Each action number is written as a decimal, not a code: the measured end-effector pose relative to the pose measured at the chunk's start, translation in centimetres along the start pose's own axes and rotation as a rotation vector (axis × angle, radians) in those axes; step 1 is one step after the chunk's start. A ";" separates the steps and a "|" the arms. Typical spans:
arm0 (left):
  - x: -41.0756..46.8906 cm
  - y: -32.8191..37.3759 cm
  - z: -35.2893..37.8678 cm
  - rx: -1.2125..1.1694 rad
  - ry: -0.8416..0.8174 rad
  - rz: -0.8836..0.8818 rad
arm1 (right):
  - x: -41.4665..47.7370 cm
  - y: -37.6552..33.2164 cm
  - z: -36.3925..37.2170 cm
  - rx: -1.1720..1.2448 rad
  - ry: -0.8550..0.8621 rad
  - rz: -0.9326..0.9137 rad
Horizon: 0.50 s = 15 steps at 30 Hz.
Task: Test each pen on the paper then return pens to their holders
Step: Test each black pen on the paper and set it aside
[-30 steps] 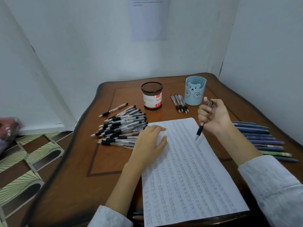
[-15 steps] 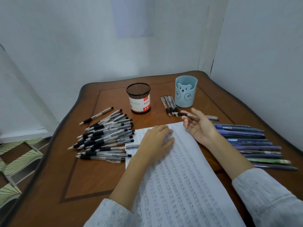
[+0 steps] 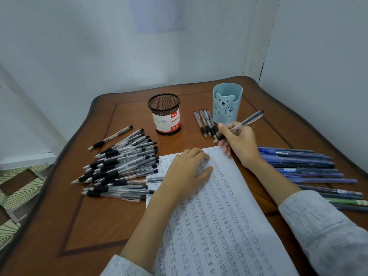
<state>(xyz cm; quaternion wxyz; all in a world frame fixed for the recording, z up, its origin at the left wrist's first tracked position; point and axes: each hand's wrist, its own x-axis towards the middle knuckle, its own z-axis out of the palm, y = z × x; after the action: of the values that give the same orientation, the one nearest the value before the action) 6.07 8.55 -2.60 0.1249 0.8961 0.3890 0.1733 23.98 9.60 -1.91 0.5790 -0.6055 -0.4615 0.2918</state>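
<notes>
right hand [image 3: 238,145] gripping a pen [image 3: 242,124] beside the bear cup [image 3: 227,104], left hand [image 3: 188,170] open, flat on paper [image 3: 219,226]

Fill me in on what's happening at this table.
A person is testing pens. The right hand holds a clear pen, tip down near the top edge of the paper, which is covered in rows of the word "test". The left hand lies flat on the sheet. Both holders, the mesh cup and the blue bear cup, look empty; pens lie in groups on the table.
</notes>
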 end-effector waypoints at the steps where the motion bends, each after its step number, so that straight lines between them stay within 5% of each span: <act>1: 0.0 0.0 0.0 0.003 -0.003 -0.002 | -0.1 0.0 0.1 -0.023 -0.007 0.004; 7: 0.0 0.1 -0.1 0.009 -0.019 -0.004 | 0.1 0.5 0.4 -0.262 0.076 -0.060; 15: 0.1 0.1 -0.3 0.006 -0.051 -0.014 | 0.1 0.7 0.4 -0.275 -0.008 -0.108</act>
<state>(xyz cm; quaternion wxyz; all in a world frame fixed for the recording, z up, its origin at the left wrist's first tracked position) 6.04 8.59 -2.32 0.1334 0.8978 0.3926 0.1485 23.84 9.94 -2.66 0.5035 -0.6522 -0.5315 0.1968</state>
